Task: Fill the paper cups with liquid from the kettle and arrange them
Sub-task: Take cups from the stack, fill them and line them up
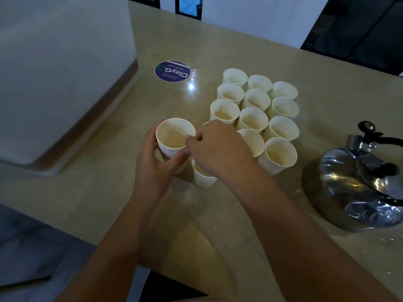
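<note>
Person at beige counter (113,205). Left hand (152,168) curls round stack (174,140) of nested paper cups, held near cup cluster. Right hand (216,149) pinches rim of top cup. Filled cups (257,105) stand in tight rows just beyond. Steel kettle (357,184) sits right, apart. Round sticker (172,71) lies farther back.
</note>
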`<state>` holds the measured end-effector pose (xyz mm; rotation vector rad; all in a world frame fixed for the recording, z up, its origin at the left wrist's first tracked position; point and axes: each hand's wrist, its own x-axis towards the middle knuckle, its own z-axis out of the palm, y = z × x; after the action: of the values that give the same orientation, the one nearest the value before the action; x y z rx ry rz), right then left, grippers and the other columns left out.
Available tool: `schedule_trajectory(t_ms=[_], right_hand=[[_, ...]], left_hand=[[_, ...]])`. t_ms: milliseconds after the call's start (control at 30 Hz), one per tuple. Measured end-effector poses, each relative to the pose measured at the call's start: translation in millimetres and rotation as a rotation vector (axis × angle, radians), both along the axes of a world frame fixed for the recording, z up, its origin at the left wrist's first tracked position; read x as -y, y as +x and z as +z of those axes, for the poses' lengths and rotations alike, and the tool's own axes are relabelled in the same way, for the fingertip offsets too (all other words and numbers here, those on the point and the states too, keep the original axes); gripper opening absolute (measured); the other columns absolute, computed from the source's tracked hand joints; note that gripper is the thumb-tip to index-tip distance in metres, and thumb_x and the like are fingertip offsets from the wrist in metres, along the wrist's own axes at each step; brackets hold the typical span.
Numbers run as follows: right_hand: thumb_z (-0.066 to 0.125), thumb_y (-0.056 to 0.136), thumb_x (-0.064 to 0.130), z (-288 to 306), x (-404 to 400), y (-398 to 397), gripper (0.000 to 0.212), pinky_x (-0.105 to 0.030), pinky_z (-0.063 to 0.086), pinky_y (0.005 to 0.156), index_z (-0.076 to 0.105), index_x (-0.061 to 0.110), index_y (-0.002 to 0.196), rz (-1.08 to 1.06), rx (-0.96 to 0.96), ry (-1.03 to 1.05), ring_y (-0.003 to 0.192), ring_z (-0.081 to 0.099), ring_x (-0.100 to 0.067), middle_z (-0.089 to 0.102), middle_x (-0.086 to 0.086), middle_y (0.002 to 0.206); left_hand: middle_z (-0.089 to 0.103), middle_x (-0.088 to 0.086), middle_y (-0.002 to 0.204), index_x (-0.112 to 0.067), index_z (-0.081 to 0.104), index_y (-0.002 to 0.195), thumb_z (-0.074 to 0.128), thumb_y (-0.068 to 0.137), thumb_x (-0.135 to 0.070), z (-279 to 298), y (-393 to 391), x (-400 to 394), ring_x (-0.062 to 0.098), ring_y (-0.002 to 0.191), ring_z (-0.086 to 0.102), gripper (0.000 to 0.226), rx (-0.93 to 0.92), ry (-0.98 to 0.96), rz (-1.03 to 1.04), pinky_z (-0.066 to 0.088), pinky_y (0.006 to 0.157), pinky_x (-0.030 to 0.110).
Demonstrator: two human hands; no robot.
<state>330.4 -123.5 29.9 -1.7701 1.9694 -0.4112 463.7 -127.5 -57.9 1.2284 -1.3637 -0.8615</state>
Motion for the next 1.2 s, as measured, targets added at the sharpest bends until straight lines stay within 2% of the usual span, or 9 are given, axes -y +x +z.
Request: schedule_trajectory(t_ms=[133, 233, 333, 533, 667, 767, 867, 967, 1200], right_hand=[[0.052, 0.095, 0.045, 1, 0, 2, 0.029, -0.028, 0.039, 0.057, 0.060, 0.021, 0.081, 0.010, -0.051, 0.036, 0.066, 0.058, -0.012, 0.056, 0.005, 0.068], [0.050, 0.096, 0.044, 3, 2, 4, 0.026, -0.027, 0.037, 0.057, 0.055, 0.022, 0.084, 0.014, -0.058, 0.033, 0.064, 0.053, -0.009, 0.053, 0.007, 0.069], [0.048, 0.097, 0.045, 4, 4, 7, 0.023, -0.032, 0.046, 0.066, 0.055, 0.024, 0.092, 0.028, -0.082, 0.023, 0.068, 0.055, -0.011, 0.052, 0.010, 0.072], [0.049, 0.096, 0.042, 5, 3, 6, 0.025, -0.032, 0.045, 0.064, 0.059, 0.021, 0.086, 0.023, -0.063, 0.000, 0.068, 0.058, -0.012, 0.055, 0.006, 0.071], [0.050, 0.097, 0.043, 4, 2, 5, 0.025, -0.033, 0.053, 0.070, 0.062, 0.022, 0.092, 0.040, -0.069, -0.003, 0.069, 0.059, -0.012, 0.058, 0.007, 0.074], [0.058, 0.097, 0.044, 9, -1, 2, 0.016, -0.031, 0.050, 0.067, 0.054, 0.029, 0.101, 0.125, -0.020, -0.141, 0.072, 0.058, -0.010, 0.056, 0.011, 0.078], [0.064, 0.094, 0.046, 11, -2, 0, 0.019, -0.032, 0.049, 0.071, 0.066, 0.033, 0.108, 0.244, 0.131, -0.155, 0.074, 0.057, -0.009, 0.058, 0.014, 0.078], [0.064, 0.096, 0.041, 9, -3, 0, 0.017, -0.035, 0.052, 0.080, 0.075, 0.033, 0.106, 0.328, 0.066, -0.143, 0.078, 0.056, -0.008, 0.066, 0.013, 0.088], [0.057, 0.100, 0.034, 9, -3, 4, 0.020, -0.039, 0.052, 0.086, 0.073, 0.028, 0.111, 0.397, -0.012, -0.158, 0.091, 0.059, -0.012, 0.068, 0.008, 0.104]], left_hand=[[0.063, -0.007, 0.125, -0.014, 0.055, 0.133, 0.086, 0.071, -0.016, -3, 2, -1, -0.006, 0.108, 0.058, 0.070, 0.070, -0.030, 0.032, 0.042, 0.085, 0.004], [0.062, -0.005, 0.128, -0.014, 0.054, 0.134, 0.086, 0.072, -0.016, -2, 1, -3, 0.000, 0.111, 0.058, 0.070, 0.076, -0.042, 0.039, 0.044, 0.088, 0.007], [0.062, -0.008, 0.126, -0.016, 0.054, 0.134, 0.085, 0.072, -0.016, -1, 1, -5, -0.001, 0.110, 0.059, 0.069, 0.069, -0.040, 0.044, 0.043, 0.086, 0.005], [0.063, -0.009, 0.124, -0.017, 0.055, 0.132, 0.086, 0.071, -0.018, -1, 3, -3, 0.001, 0.109, 0.059, 0.069, 0.064, -0.039, 0.024, 0.042, 0.085, 0.005], [0.060, -0.003, 0.126, -0.012, 0.052, 0.133, 0.088, 0.070, -0.019, -2, 2, -4, 0.002, 0.110, 0.057, 0.073, 0.064, -0.076, 0.062, 0.043, 0.085, 0.006], [0.059, -0.001, 0.129, -0.016, 0.050, 0.136, 0.086, 0.070, -0.033, -2, 6, -2, 0.012, 0.116, 0.058, 0.077, 0.038, -0.108, 0.077, 0.049, 0.092, 0.018], [0.060, -0.002, 0.127, -0.022, 0.051, 0.136, 0.078, 0.072, -0.039, -3, 9, 2, 0.021, 0.112, 0.061, 0.072, 0.053, -0.108, 0.065, 0.052, 0.091, 0.027], [0.060, -0.002, 0.126, -0.021, 0.052, 0.136, 0.077, 0.072, -0.041, -5, 9, 5, 0.017, 0.112, 0.061, 0.072, 0.067, -0.102, 0.052, 0.052, 0.091, 0.024], [0.064, -0.002, 0.120, -0.020, 0.056, 0.131, 0.072, 0.071, -0.044, -4, 5, 4, 0.008, 0.102, 0.063, 0.067, 0.094, -0.099, 0.071, 0.047, 0.082, 0.009]])
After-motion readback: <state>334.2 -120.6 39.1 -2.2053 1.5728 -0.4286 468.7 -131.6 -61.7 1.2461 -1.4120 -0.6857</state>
